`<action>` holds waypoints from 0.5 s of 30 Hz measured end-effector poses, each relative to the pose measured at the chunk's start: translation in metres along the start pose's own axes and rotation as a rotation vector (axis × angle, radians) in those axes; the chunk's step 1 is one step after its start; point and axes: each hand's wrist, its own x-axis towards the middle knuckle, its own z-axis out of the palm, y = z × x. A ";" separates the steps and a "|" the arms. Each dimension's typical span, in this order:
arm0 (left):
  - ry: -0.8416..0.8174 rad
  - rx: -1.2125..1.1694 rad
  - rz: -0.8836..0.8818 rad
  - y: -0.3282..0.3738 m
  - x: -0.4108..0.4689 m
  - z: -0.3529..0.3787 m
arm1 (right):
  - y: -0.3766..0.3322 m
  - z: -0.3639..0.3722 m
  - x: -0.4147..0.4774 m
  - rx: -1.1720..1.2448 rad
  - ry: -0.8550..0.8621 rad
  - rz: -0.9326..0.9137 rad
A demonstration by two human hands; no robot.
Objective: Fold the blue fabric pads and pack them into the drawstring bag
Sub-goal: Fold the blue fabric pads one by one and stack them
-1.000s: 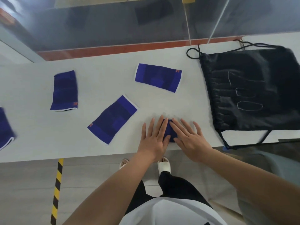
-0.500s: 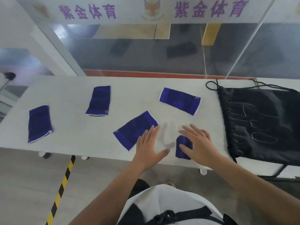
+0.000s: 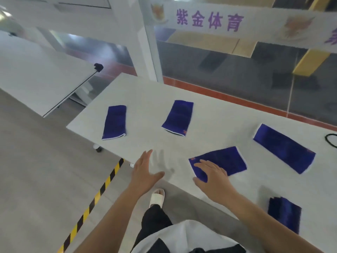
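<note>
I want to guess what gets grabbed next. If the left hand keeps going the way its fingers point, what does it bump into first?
Probably nothing soon. The left hand points up across bare table, between two flat pads. Depth is hard to judge.

Five blue fabric pads lie on one white bench: four spread flat and one folded. The flat ones are a pad at far left, a second beside it, a third near the front edge, and a fourth toward the right. The single folded pad sits at the near right. Two bare hands are in view, the left hand and the right hand. One loop of black cord shows at the right edge. A second white table stands beyond.
</note>
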 end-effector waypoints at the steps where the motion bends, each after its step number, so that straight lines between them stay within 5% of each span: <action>1: -0.006 0.002 -0.013 -0.008 0.011 -0.010 | -0.011 0.005 0.010 0.009 -0.011 0.007; 15: -0.032 0.230 -0.040 -0.101 0.189 -0.152 | -0.151 0.057 0.127 0.036 0.034 0.162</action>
